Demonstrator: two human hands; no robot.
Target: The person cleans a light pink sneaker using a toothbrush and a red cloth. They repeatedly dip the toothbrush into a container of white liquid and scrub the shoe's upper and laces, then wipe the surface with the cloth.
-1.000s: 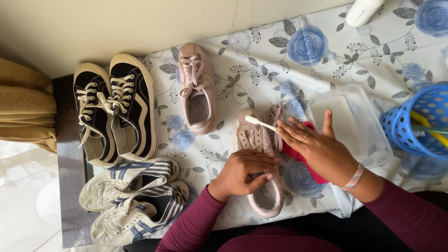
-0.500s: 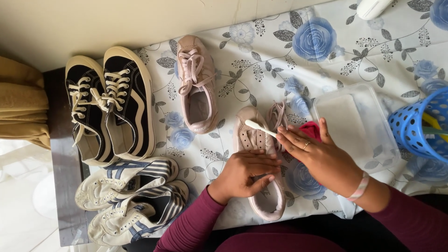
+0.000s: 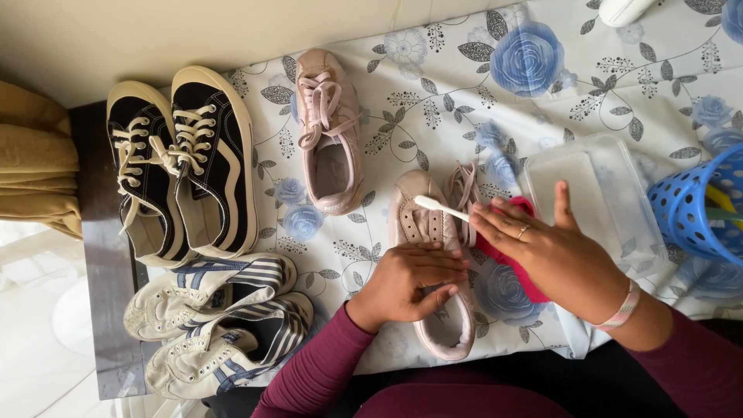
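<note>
Pink shoe (image 3: 433, 255) lies on the flowered cloth (image 3: 433, 93) over the counter, and my left hand (image 3: 410, 282) rests flat across its middle, fingers together. My right hand (image 3: 553, 251) pinches a white toothbrush (image 3: 441, 207), its head against the shoe's upper by the laces. Its twin (image 3: 329, 131) lies just beyond.
</note>
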